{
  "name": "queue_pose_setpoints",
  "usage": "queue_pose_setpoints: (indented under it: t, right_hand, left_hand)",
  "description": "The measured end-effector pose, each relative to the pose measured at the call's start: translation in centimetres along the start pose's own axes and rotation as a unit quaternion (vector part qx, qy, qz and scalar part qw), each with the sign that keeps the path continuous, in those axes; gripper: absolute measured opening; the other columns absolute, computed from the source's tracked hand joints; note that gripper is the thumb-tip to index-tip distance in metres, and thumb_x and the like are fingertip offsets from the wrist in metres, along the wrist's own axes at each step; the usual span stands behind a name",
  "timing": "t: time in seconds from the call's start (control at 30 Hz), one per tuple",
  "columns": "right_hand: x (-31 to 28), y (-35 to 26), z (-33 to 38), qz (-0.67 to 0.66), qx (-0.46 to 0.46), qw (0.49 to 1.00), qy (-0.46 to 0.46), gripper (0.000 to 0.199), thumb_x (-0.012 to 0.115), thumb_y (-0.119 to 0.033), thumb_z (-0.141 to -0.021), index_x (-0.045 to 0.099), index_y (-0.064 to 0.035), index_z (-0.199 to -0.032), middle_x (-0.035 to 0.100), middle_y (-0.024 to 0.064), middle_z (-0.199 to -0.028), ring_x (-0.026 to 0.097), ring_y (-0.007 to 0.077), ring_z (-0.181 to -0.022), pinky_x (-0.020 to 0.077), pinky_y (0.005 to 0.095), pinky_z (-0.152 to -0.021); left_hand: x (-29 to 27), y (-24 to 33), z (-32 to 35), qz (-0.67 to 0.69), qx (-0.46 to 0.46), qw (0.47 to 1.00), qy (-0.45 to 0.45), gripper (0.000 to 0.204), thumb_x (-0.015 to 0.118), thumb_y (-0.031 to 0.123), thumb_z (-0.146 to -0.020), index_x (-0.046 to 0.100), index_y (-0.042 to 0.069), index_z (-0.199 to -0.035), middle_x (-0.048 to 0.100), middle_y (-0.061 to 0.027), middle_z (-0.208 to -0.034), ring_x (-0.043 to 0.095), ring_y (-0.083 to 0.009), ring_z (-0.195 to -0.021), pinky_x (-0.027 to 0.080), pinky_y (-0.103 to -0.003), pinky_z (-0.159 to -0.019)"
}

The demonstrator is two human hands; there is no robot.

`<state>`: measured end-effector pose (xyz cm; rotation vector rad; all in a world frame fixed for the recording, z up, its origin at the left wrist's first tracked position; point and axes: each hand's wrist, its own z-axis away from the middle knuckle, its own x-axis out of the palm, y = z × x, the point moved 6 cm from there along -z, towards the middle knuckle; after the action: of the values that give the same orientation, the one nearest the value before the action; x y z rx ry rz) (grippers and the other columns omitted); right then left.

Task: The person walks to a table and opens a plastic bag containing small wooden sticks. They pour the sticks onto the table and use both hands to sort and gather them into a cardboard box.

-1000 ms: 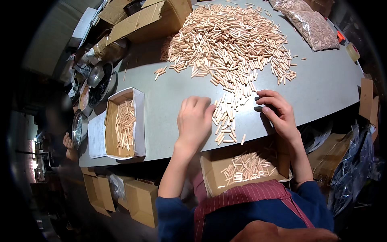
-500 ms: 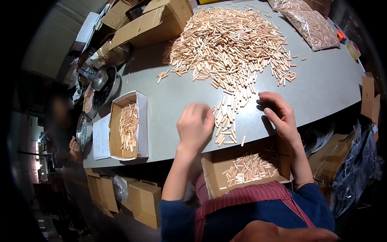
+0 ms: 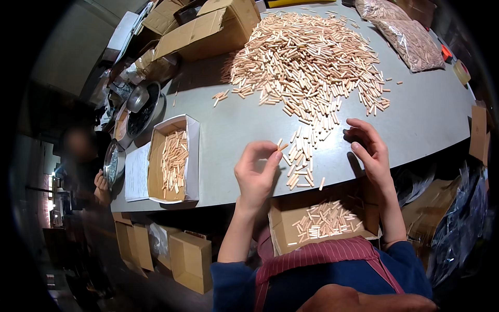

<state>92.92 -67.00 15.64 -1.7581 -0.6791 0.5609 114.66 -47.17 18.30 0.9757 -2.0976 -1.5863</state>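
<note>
Head view: what is the biggest thing before you?

The grey counter (image 3: 231,117), running right across in front of me. On its far half lies a broad heap of wooden pegs (image 3: 312,62), narrowing toward my side.

And after that?

A brown cardboard box (image 3: 287,210), just under the near edge and against my striped apron (image 3: 317,251), with loose pegs scattered over its floor. Far off to the right, a clear bag (image 3: 410,47) packed with similar pegs lies on the counter; well to the left, a white-sided box (image 3: 192,161) holds more.

How do your hands stand?

My left grip (image 3: 255,170) is pinched narrow, thumb against forefinger, raised just left of the thin trail of pegs (image 3: 301,156). My right grip (image 3: 374,153) is wide, fingers curved and thumb apart, to the right of that trail.

What is in the pinch?

Small pegs (image 3: 282,147), two by the look of it, sticking out past my fingertips. Smallest of all, a single stray peg (image 3: 322,183) lies by the near edge, apart from the trail.
</note>
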Motion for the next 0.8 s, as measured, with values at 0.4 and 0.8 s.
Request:
queue_pose_setpoints:
  t: [0.4, 0.8]
  right_hand:
    - [0.0, 0.2, 0.1, -0.027, 0.019, 0.999, 0.016, 0.050, 0.063, -0.006, -0.096, 0.052, 0.0001, -0.145, 0.058, 0.0111, -0.143, 0.062, 0.0204, -0.123, 0.0481, 0.0359, -0.107]
    - [-0.3, 0.2, -0.1, 0.030, -0.022, 0.999, -0.010, 0.040, 0.063, -0.006, -0.095, 0.062, 0.0024, -0.134, 0.057, 0.0147, -0.144, 0.063, 0.0228, -0.120, 0.0497, 0.0370, -0.105]
  left_hand:
    - [-0.5, -0.1, 0.5, -0.042, 0.009, 0.999, 0.033, 0.026, 0.072, -0.005, -0.091, 0.062, 0.000, -0.114, 0.067, -0.0050, -0.105, 0.064, -0.0114, -0.095, 0.052, -0.027, -0.091]
    - [-3.7, 0.2, -3.3, -0.254, -0.018, 0.965, 0.063, 0.021, 0.054, 0.012, -0.105, 0.071, 0.000, -0.106, 0.068, -0.0163, -0.104, 0.065, -0.0305, -0.091, 0.054, -0.041, -0.083]
